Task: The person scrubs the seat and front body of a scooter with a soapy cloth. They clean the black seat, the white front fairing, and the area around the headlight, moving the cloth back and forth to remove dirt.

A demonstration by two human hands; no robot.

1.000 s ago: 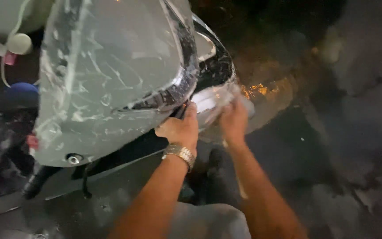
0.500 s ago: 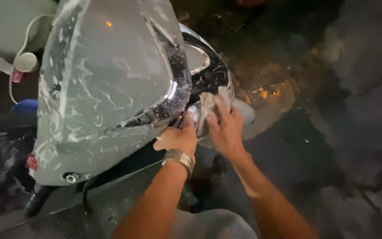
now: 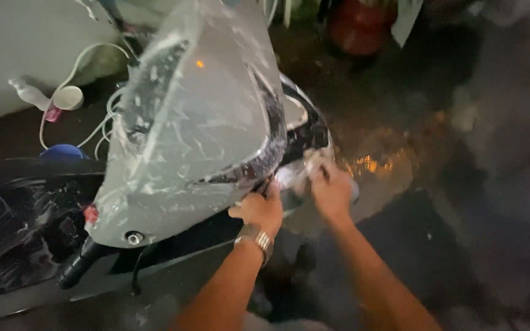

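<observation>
A grey scooter front cowl, streaked with soap suds, fills the middle of the head view. My left hand, with a metal wristwatch, grips the cowl's lower edge beside the dark headlight trim. My right hand presses a soapy whitish cloth against the front mudguard, just right of the left hand. The cloth is mostly hidden under the fingers.
The black soapy seat and body panel lie at the left. A white hose, a white cup and a blue object sit by the pale wall. A red pot stands at the top. Wet ground spreads to the right.
The view shifted down and right relative to the scooter. My right hand moved with the cloth along the mudguard; the left hand kept its hold under the cowl.
</observation>
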